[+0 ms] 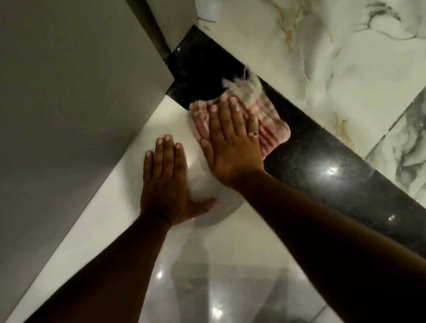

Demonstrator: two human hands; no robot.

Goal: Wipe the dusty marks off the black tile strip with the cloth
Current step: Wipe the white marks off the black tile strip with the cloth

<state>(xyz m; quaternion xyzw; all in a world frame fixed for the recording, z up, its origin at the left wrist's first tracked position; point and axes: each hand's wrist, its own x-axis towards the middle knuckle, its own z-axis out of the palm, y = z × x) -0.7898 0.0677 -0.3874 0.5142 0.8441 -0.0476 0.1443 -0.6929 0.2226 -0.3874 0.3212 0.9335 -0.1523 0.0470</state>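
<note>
The black speckled tile strip [329, 164] runs diagonally across the floor from upper left to lower right. A pink and white striped cloth [269, 122] lies on it near its upper end, its far edge blurred. My right hand [229, 147] lies flat on the cloth with the fingers spread, pressing it onto the strip; a ring sits on one finger. My left hand [167, 181] rests flat and open on the glossy white tile [226, 271] just left of the strip, holding nothing.
A grey wall or door panel [63, 106] stands along the left side and meets the strip's upper end. White marble-patterned tiles [321, 56] lie beyond the strip at the upper right. Light spots reflect on the floor.
</note>
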